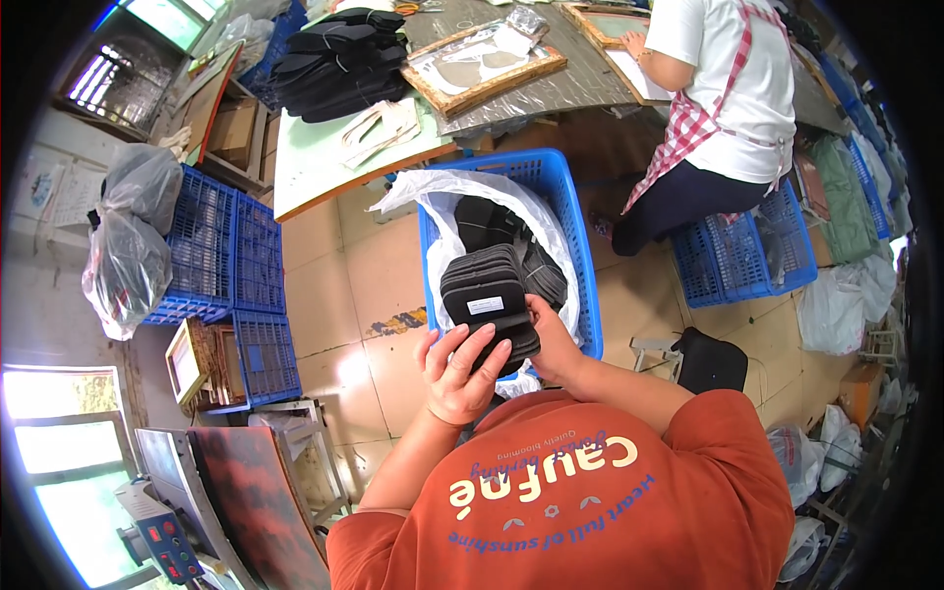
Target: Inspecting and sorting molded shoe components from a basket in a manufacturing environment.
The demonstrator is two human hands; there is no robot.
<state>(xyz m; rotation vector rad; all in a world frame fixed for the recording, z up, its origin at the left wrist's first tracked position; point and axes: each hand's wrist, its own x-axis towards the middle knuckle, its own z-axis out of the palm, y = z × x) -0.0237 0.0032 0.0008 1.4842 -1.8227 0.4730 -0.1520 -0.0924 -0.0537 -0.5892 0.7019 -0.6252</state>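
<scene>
A stack of black padded fabric pieces [484, 278], with a small white label on its top face, is held between both hands over a lined blue basket. My left hand [460, 374] lies along the near left side, its fingers spread over the lower part of the stack. At the near right side, my right hand [551, 344] grips the stack, with the thumb along its edge and the other fingers mostly hidden. More black pieces [479, 221] lie in the white plastic liner [551, 218] inside the blue basket [588, 295].
Beyond the basket, a workbench [610, 84] bears a pile of black pieces [339, 59] and an ornate frame [482, 64]. A co-worker [737, 108] in a checked apron works at the right. Blue crates [211, 236] stand left; a black-seated stool [710, 362] stands right.
</scene>
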